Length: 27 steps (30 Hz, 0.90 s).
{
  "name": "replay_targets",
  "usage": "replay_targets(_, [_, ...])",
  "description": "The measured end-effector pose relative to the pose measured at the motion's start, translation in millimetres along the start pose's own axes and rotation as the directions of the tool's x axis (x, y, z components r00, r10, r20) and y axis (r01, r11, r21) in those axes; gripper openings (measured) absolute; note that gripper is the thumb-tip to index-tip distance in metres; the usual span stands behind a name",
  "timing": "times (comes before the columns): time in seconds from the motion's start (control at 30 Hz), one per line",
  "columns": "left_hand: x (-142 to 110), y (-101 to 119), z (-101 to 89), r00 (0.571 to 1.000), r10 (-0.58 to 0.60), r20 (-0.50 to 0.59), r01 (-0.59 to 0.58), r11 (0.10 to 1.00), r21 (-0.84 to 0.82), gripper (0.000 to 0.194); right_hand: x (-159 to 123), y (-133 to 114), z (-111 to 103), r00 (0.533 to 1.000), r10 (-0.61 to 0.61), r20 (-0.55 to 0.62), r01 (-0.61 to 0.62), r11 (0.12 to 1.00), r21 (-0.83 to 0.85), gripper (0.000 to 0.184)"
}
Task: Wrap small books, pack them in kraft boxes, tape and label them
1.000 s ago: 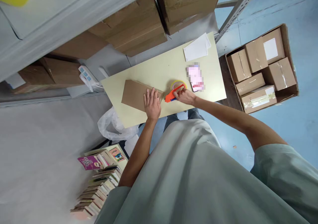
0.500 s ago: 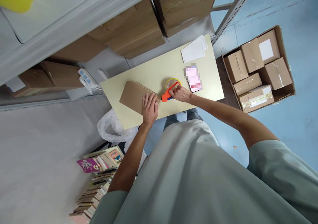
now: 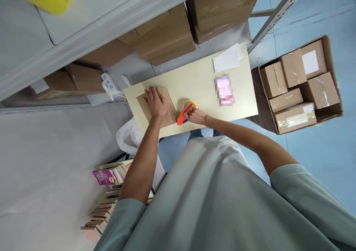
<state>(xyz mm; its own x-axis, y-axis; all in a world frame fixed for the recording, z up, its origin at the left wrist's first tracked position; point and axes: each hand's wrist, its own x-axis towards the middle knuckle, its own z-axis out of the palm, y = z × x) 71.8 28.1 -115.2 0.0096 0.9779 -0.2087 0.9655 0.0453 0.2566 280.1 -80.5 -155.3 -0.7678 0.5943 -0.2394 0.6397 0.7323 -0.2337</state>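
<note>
A brown cardboard box (image 3: 168, 114) lies on the cream table. My left hand (image 3: 156, 102) rests on top of it, with fingers stretched out over the cardboard toward its far left side. In my right hand (image 3: 195, 115) is an orange tape dispenser (image 3: 182, 116), its handle wrapped by closed fingers. A tape roll with a yellow rim (image 3: 192, 102) sits on the dispenser. The dispenser's front end is at the right edge of the box; whether tape is stuck there I cannot tell.
On the cream table (image 3: 194, 82) are a phone (image 3: 224, 89) with a blurred screen and white paper sheets (image 3: 226, 59). A large open carton (image 3: 341, 112) of small boxes stands on the floor at right. Shelved cartons (image 3: 167, 32) line the back. Stacked books (image 3: 104, 210) stand lower left.
My left hand has moved left and away from me across the box, which now sits turned differently. My right hand has brought the tape dispenser slightly nearer to me. The whole view has shifted.
</note>
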Motion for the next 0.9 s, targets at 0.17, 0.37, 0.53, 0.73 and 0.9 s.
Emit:
replay_targets(0.17, [-49, 18, 12.3, 0.987, 0.153, 0.055, -0.154, 0.988, 0.018, 0.065, 7, -46, 7, 0.997, -0.067, -0.025, 0.068, 0.997, 0.041, 0.042])
replay_targets(0.37, [-75, 20, 14.3, 0.978, 0.189, 0.094, -0.191, 0.982, 0.012, 0.064, -4, -42, 7, 0.999, 0.003, 0.041, -0.008, 0.994, 0.112, 0.04])
replay_targets(0.53, [-85, 14, 15.8, 0.97, 0.218, 0.109, -0.217, 0.976, -0.019, 0.064, -29, 49, -10, 0.939, 0.318, 0.132, -0.333, 0.936, 0.117, 0.043])
replay_targets(0.73, [-95, 11, 21.3, 0.942, 0.314, 0.114, -0.31, 0.949, -0.057, 0.064, -19, 101, -37, 0.91, 0.401, 0.107, -0.412, 0.903, 0.123, 0.042])
replay_targets(0.9, [-96, 13, 22.2, 0.931, 0.34, 0.136, -0.338, 0.94, -0.035, 0.07, 4, 84, -47, 0.906, 0.401, 0.136, -0.419, 0.894, 0.155, 0.04])
